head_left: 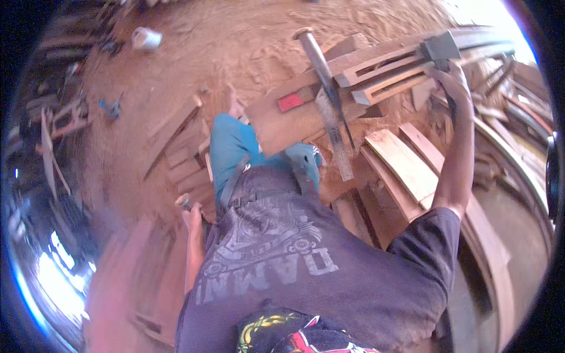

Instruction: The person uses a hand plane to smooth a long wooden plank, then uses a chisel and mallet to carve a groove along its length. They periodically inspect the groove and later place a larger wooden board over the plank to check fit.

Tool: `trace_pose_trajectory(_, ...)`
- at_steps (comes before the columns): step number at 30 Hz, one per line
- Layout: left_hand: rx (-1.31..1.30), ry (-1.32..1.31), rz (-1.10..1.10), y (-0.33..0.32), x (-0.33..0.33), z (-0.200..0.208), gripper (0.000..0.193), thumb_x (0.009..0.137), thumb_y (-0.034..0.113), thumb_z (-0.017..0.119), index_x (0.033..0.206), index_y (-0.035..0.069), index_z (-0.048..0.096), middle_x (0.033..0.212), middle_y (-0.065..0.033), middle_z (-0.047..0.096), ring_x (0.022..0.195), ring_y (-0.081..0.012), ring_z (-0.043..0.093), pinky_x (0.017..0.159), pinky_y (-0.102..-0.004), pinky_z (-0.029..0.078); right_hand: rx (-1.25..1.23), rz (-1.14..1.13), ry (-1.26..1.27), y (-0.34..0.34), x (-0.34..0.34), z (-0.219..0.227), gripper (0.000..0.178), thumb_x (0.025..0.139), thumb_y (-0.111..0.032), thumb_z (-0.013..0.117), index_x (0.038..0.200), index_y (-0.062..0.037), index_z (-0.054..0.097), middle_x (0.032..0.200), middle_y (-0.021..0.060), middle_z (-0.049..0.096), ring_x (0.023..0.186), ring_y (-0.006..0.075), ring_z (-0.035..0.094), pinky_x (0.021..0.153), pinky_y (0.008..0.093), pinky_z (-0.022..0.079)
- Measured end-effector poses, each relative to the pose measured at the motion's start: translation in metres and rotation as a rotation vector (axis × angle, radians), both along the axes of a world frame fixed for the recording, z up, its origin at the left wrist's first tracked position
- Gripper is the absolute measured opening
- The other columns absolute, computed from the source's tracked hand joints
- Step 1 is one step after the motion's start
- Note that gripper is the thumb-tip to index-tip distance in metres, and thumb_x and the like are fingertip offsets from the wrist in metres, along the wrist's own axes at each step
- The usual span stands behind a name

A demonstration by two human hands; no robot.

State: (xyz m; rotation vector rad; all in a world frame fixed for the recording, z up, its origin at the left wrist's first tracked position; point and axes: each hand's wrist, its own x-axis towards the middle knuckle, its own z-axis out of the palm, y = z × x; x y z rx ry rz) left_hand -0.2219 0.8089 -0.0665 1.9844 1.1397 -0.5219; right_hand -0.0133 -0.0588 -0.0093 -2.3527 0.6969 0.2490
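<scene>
Hammer (442, 50) clamped in right hand (452, 79) grip over 2 slotted wood rails (382, 73); left hand (189, 215) grip unclear, nr chisel (182, 202).

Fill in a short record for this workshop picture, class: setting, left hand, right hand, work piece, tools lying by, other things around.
setting: sawdust-covered floor strewn with timber
left hand: left hand hangs low beside the hip, gripping a small tool whose kind is unclear
right hand: right hand stretched out, holding a grey hatchet-like tool at the slotted wooden rails
work piece: broad board across the knees
tools lying by: hammer; metal square
around: pale planks; white cup
</scene>
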Motion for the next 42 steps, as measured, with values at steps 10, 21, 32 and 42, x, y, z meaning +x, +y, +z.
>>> trace_pose_trajectory(10,-0.216,-0.206,-0.35,0.094,0.286,-0.094,0.03,0.095,0.01,0.08,0.117,0.005,0.061,0.093,-0.0022,0.063,0.075,-0.0136,0.06,0.067,-0.0324,0.052,-0.688,-0.498,-0.521,0.132,-0.056,0.012,0.041,0.089,-0.043,0.089,0.097,-0.0033,0.08,0.083,0.0068,0.079,0.069,0.0195,0.072,0.068,0.0371,0.058)
trace_pose_trajectory(21,-0.528,-0.706,-1.48,-0.031,0.559,0.009,0.019,0.097,0.013,0.084,0.09,0.003,0.069,0.087,-0.0042,0.069,0.08,-0.0165,0.065,0.076,-0.0329,0.054,0.215,-1.601,-0.498,0.522,-0.056,0.037,0.029,0.089,-0.026,0.091,0.093,-0.0049,0.072,0.073,0.0027,0.068,0.056,0.0124,0.06,0.05,0.0281,0.049)
trace_pose_trajectory(32,-1.192,-1.092,-2.551,-0.278,0.483,0.14,0.044,0.083,0.023,0.077,0.127,0.02,0.074,0.15,-0.0068,0.061,0.141,-0.0307,0.055,0.113,-0.0495,0.043,0.76,-1.483,-0.843,0.594,0.044,0.057,0.041,0.106,-0.04,0.073,0.12,-0.0016,0.072,0.098,0.0072,0.078,0.078,0.0133,0.072,0.07,0.0289,0.058)
trace_pose_trajectory(42,-1.637,-0.75,-3.092,-0.37,0.423,0.089,0.053,0.093,0.023,0.066,0.145,0.024,0.065,0.165,-0.0125,0.047,0.149,-0.0351,0.049,0.116,-0.0536,0.044,0.759,-1.944,-1.231,0.571,0.008,-0.046,0.038,0.101,-0.029,0.08,0.126,-0.0024,0.069,0.106,0.0114,0.078,0.091,0.0223,0.076,0.082,0.0358,0.061)
